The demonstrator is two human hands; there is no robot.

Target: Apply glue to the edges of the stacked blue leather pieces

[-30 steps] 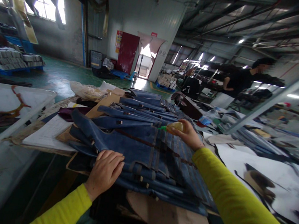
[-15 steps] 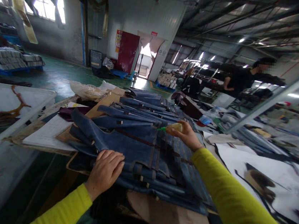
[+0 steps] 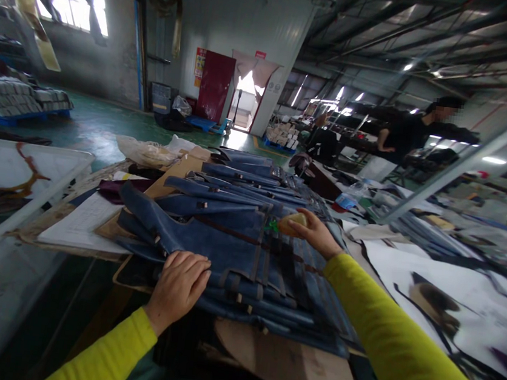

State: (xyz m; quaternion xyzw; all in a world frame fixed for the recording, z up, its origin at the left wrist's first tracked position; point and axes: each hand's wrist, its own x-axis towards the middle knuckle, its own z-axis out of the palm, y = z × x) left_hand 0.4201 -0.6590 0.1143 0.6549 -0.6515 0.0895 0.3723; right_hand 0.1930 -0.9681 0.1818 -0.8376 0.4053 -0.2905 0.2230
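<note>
My right hand [image 3: 315, 232] is wrapped round a small yellowish squeeze bottle [image 3: 292, 223]. Its green tip points left and is close to a strip seam on a blue leather piece [image 3: 224, 243]; whether it touches cannot be made out. On the near left edge of that same piece lies my left hand [image 3: 182, 282], palm down, fingers side by side and resting on the leather. More blue leather pieces [image 3: 216, 193] overlap in a row beyond it, with dark strips and small pale tabs along them.
Printed paper sheets [image 3: 82, 225] lie left of the leather, near a white bin [image 3: 29, 152]. Brown cardboard [image 3: 288, 365] juts out below the stack. To the right are a plastic bottle [image 3: 348, 199], white sheets [image 3: 444, 285] and a slanted metal post [image 3: 467, 159]. A person [image 3: 406, 137] stands farther back.
My right hand has shifted slightly, and the bottle's green tip sits a little lower on the leather. The left hand stays on the near edge.
</note>
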